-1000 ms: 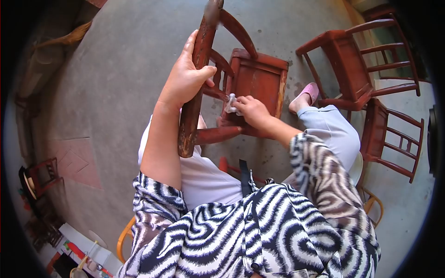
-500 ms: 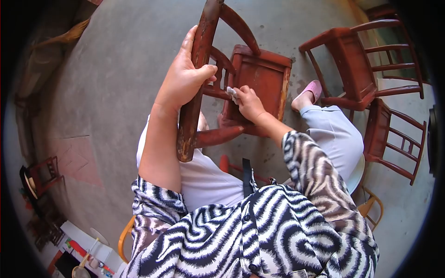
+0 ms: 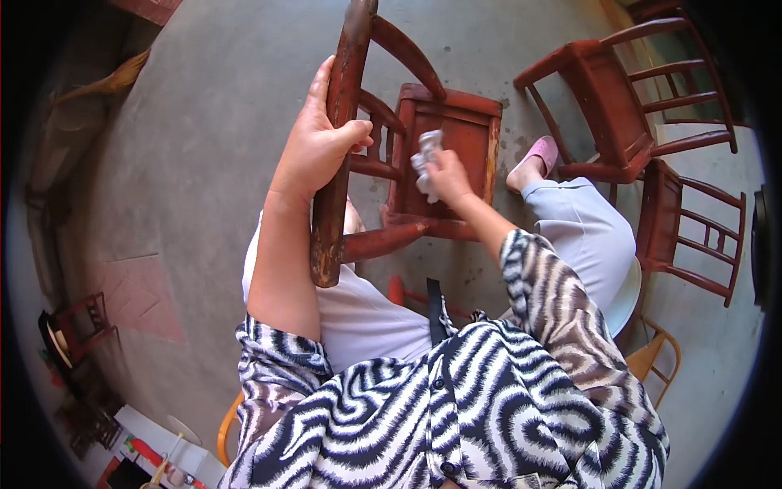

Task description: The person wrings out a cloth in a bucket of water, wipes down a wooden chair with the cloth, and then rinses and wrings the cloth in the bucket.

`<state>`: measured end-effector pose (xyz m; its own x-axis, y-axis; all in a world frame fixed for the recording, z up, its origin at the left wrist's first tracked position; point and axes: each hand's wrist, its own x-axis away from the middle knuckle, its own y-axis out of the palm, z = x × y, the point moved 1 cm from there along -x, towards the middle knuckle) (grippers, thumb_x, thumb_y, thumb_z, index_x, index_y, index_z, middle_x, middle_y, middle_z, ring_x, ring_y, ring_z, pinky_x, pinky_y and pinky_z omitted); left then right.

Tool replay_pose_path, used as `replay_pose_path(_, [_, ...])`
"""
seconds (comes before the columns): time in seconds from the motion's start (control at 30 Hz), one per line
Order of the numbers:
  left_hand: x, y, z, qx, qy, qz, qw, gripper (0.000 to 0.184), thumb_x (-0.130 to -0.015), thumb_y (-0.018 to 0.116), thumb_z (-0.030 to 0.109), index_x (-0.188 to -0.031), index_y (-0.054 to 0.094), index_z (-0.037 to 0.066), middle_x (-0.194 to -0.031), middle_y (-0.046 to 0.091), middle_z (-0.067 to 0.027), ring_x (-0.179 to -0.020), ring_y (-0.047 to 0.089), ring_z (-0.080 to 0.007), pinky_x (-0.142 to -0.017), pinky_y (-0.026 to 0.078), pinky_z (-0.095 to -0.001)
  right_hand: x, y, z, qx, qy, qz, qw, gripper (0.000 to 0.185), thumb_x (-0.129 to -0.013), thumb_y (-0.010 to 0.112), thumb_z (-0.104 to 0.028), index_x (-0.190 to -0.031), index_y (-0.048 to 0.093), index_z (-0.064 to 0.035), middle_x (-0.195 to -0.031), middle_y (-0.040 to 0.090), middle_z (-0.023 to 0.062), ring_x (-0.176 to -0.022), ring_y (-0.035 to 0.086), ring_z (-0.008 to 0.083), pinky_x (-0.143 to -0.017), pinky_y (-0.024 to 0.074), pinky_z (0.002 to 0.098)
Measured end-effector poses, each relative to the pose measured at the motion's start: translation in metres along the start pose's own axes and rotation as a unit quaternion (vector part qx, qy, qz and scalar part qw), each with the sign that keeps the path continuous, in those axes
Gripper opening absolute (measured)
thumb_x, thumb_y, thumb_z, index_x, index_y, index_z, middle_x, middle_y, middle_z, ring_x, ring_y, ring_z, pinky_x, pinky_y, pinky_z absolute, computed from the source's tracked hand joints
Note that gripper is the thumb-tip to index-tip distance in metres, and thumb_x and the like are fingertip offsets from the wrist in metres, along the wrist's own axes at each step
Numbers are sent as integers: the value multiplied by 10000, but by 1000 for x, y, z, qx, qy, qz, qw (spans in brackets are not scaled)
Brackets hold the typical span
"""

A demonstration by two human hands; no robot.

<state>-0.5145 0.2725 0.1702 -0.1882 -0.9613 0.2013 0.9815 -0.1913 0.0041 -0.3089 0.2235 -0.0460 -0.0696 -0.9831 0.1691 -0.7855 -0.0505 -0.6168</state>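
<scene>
A reddish-brown wooden chair point(image 3: 456, 122) stands in front of me, its paint worn pale along the seat edges. My left hand point(image 3: 322, 151) grips the top rail of its backrest, the thumb lying over the wood and the other fingers partly hidden behind it. Over the seat, my right hand point(image 3: 450, 178) is closed on a crumpled white cloth point(image 3: 427, 163). Whether the cloth touches the seat I cannot tell.
Two more red wooden chairs point(image 3: 607, 106) point(image 3: 661, 208) stand at the right, near my foot in a pink slipper point(image 3: 541, 155). A broom point(image 3: 114, 81) lies at the upper left. A small chair point(image 3: 85, 322) and a white table point(image 3: 155, 440) are at the lower left.
My right hand has moved from beside the backrest to over the seat, and more of the cloth shows. The left hand keeps its hold on the rail; the view has shifted slightly.
</scene>
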Motion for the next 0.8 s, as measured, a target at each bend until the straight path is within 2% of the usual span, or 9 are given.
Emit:
replay_pose_path(0.03, [0,0,0,8,4,1,1000,776,-736,589,15,-1398,190,85,-1083,515,-85,-688,584,-137,-635,500,-262,1,13,-8,-48,16,-99,994,182,-771,539,-109,-934,569,-33,-999,512,200,-919,524,373,-782,438,430])
replay_pose_path(0.13, [-1,0,0,13,-4,6,1000,786,-736,607,36,-1399,188,90,-1045,530,-74,-681,574,-123,-616,489,-255,10,43,-23,-24,-14,-18,999,209,-759,556,-88,-955,591,-23,-944,529,179,-849,543,369,-754,448,409])
replay_pose_path(0.23, [-2,3,0,18,-7,9,1000,796,-737,629,63,-1398,187,94,-1005,547,-58,-681,561,-106,-604,477,-252,11,20,-40,-206,167,-99,959,249,-758,564,-49,-1000,605,-6,-860,568,112,-763,572,273,-711,460,351])
replay_pose_path(0.33, [0,2,-1,8,-1,9,1000,783,-752,639,83,-1396,194,92,-1024,546,-52,-727,556,-104,-636,474,-256,23,-18,-78,-481,258,-211,811,246,-799,542,-14,-1036,602,18,-839,602,28,-693,547,98,-654,454,256])
replay_pose_path(0.5, [0,3,-3,27,25,-1,999,726,-800,626,108,-1393,208,84,-1102,520,-47,-897,526,-109,-765,450,-256,27,-14,-75,-505,198,-149,827,247,-788,541,-26,-1025,608,1,-812,617,44,-692,572,118,-634,457,264])
replay_pose_path(0.57, [-3,2,-3,5,20,18,1000,641,-866,582,199,-1386,229,75,-1156,494,-40,-1017,475,-110,-879,391,-255,21,23,-39,-256,190,-129,939,225,-769,528,-36,-975,617,-19,-771,609,72,-660,568,132,-628,454,266])
replay_pose_path(0.6, [-3,2,-5,3,20,17,1000,641,-866,582,199,-1386,229,75,-1156,494,-40,-1017,475,-110,-879,391,-255,27,49,-31,-157,104,21,982,192,-754,511,-45,-916,613,-30,-720,584,90,-626,547,148,-605,446,280])
replay_pose_path(0.7, [-5,1,-13,-9,26,44,999,587,-902,489,393,-1367,301,88,-1122,529,-16,-959,513,-98,-781,421,-231,22,44,-40,-244,167,-59,954,173,-777,516,-22,-919,611,4,-724,544,13,-651,505,137,-584,418,275])
replay_pose_path(0.8, [-4,1,-10,-14,42,66,997,593,-918,390,469,-1363,314,84,-1183,500,-25,-1057,465,-92,-880,383,-224,41,7,-102,-385,221,-95,891,134,-789,501,-13,-873,603,11,-701,530,11,-588,479,103,-528,394,256])
